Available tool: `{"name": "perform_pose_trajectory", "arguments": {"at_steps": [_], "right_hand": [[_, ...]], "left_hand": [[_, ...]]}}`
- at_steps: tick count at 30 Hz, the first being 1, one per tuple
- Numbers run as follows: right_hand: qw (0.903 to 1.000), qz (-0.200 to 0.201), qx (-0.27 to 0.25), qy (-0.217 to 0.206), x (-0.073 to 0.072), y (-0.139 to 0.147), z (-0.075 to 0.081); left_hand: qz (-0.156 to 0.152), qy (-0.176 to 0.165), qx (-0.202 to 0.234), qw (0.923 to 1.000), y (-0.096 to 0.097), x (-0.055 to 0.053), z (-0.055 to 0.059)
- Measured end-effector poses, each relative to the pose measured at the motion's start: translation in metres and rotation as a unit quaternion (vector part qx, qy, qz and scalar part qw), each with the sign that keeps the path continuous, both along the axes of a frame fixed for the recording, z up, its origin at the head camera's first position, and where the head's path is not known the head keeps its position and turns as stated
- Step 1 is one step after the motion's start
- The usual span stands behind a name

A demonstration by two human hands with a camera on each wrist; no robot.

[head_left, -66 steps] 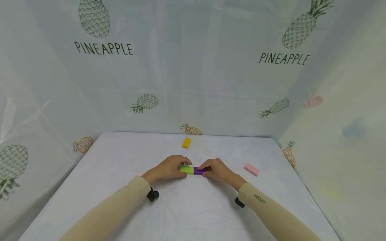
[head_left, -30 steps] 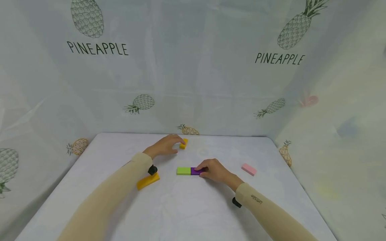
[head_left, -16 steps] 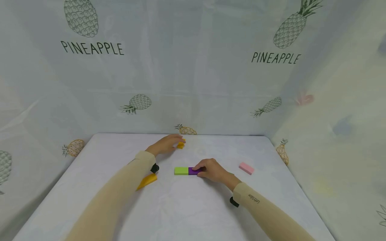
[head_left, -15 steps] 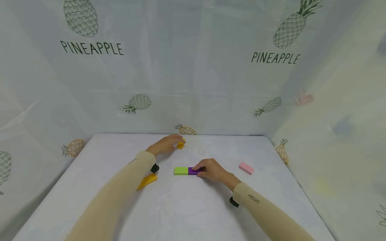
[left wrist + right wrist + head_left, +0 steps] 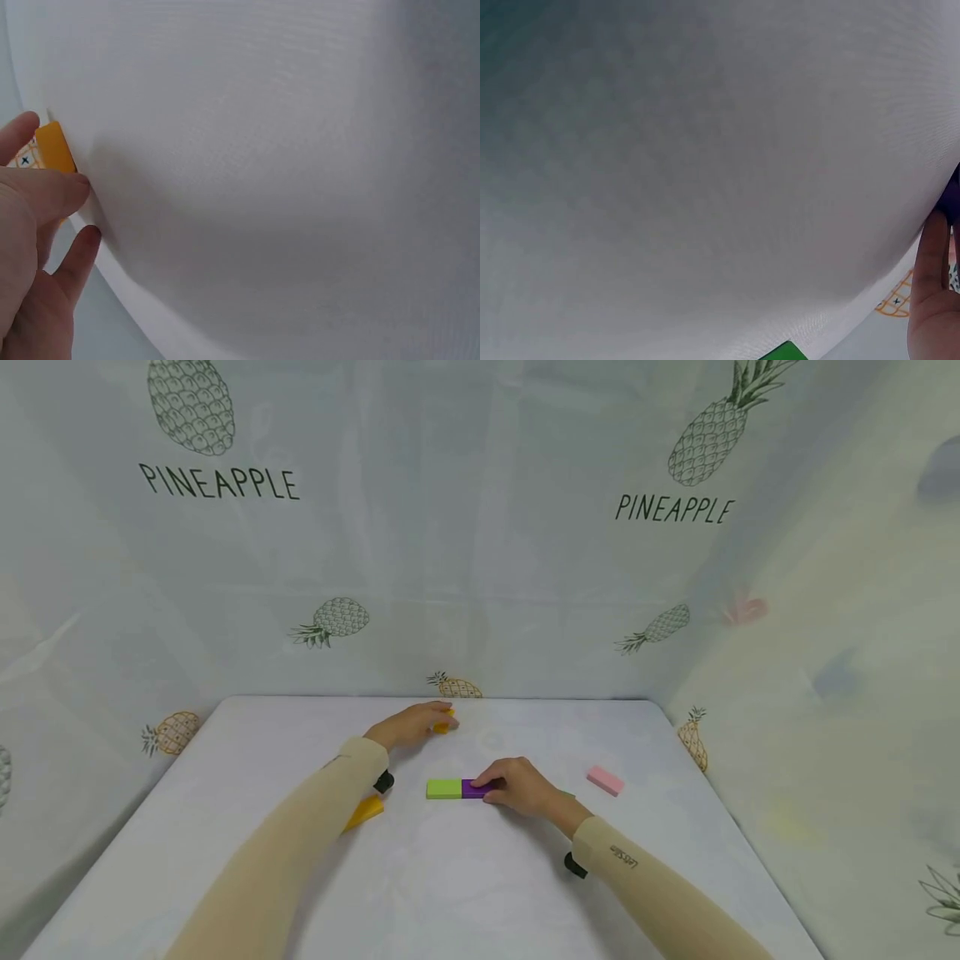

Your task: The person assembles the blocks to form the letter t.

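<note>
At the far side of the table, my left hand (image 5: 411, 725) pinches a small yellow block (image 5: 441, 727), mostly covered by the fingers in the head view. The left wrist view shows that yellow block (image 5: 55, 147) between thumb and fingers. Nearer the middle, thumb and fingers of my right hand (image 5: 519, 787) hold a purple block (image 5: 471, 790) flat on the table. Its left end touches a lime green block (image 5: 444, 789), and the two form a straight row. Only an edge of the purple block (image 5: 951, 199) shows in the right wrist view.
A second yellow block (image 5: 366, 812) lies partly behind the left sleeve. To the right is a pink block (image 5: 605, 781). A green block (image 5: 568, 794) peeks out behind the right wrist. The white table (image 5: 450, 885) ends at a pineapple-print curtain (image 5: 465, 527).
My left hand has left the lime green block, moved away to the far yellow block and closed its fingers on it. The right hand stays on the purple block. The head view has shifted slightly.
</note>
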State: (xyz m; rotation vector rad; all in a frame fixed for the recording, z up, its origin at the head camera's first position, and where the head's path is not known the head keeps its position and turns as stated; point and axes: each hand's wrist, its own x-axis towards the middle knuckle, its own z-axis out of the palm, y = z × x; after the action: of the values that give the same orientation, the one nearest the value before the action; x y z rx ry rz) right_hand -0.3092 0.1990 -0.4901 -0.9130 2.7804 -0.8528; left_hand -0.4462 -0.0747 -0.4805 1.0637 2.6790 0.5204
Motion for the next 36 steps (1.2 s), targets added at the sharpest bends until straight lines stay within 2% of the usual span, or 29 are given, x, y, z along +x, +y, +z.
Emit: {"name": "perform_pose_trajectory", "arguments": {"at_steps": [3, 8, 15, 18, 29, 31, 36], "right_hand": [[1.0000, -0.003, 0.004, -0.002, -0.0008, -0.0006, 0.0001], [1.0000, 0.001, 0.005, 0.001, -0.0008, -0.0013, 0.0007], [1.0000, 0.002, 0.002, 0.005, -0.0001, -0.0015, 0.0020], [1.0000, 0.000, -0.001, 0.000, 0.0005, -0.0016, 0.0026], [1.0000, 0.002, -0.006, -0.001, 0.0003, -0.0016, 0.0005], [1.0000, 0.001, -0.007, -0.002, 0.0000, -0.0018, 0.0002], [0.9999, -0.006, -0.006, -0.008, -0.0012, -0.0026, -0.0006]], "left_hand": [[0.014, -0.009, 0.003, 0.9999, 0.0003, 0.0021, -0.0001], [0.016, 0.010, -0.001, 0.9998, 0.0002, 0.0056, 0.0007], [-0.015, 0.068, -0.004, 0.9976, -0.0009, 0.0059, 0.0011], [-0.023, 0.079, -0.009, 0.9965, -0.0010, 0.0057, 0.0020], [-0.033, 0.084, -0.021, 0.9957, -0.0015, 0.0042, 0.0044], [-0.029, 0.076, -0.019, 0.9965, -0.0016, 0.0043, 0.0051], [-0.028, 0.081, -0.024, 0.9961, -0.0018, 0.0036, 0.0047]]}}
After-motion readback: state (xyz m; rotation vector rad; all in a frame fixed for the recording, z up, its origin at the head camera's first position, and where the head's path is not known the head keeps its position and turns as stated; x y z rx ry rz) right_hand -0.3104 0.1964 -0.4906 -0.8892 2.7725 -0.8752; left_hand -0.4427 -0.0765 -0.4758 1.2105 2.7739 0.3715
